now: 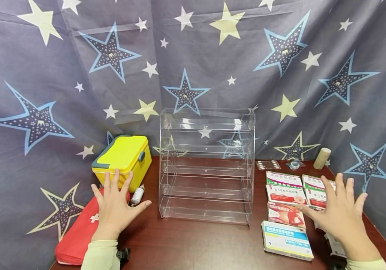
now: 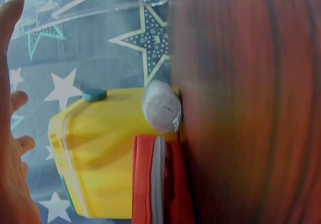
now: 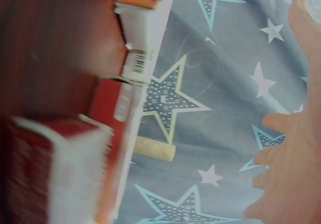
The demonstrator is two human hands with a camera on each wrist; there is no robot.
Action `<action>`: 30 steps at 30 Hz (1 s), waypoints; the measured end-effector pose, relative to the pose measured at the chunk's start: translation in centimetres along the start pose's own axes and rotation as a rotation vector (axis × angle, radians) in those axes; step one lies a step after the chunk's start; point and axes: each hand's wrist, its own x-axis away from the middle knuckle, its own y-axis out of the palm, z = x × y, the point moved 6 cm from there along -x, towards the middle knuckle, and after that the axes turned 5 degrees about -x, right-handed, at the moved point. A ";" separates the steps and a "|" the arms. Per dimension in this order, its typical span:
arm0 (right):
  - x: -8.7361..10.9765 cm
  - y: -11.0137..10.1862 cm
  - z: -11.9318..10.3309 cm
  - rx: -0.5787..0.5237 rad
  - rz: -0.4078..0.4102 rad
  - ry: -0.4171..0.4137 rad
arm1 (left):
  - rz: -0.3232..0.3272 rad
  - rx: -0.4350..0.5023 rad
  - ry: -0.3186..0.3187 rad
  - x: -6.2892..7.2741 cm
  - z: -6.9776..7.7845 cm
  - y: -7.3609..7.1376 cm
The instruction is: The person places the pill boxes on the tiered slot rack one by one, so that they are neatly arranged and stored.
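Note:
My left hand (image 1: 115,210) hovers with fingers spread over a red pouch (image 1: 78,234) with a white cross. Behind that pouch stands a yellow lidded box (image 1: 125,152), and a small white plastic-wrapped item (image 2: 160,106) lies beside both. On the other side, my right hand (image 1: 343,215) is raised, fingers spread, over several medicine boxes, partly hiding those beneath it. Nearest it are a red-and-white medicine box (image 1: 285,215) and a blue-and-white medicine box (image 1: 287,240). Between the hands stands a clear tiered display rack (image 1: 206,216) with bare shelves. Neither hand holds anything.
Behind the medicine boxes lie a pack of cotton swabs (image 1: 268,165), a bagged roll of tape (image 1: 295,164) and an upright tan bandage roll (image 1: 322,158). A star-printed curtain (image 1: 193,56) hangs along the back and sides of the brown table (image 1: 186,247).

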 end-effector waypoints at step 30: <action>-9.7 1.1 13.6 -0.160 -0.393 0.021 | -0.416 0.939 -0.062 1.7 5.3 6.0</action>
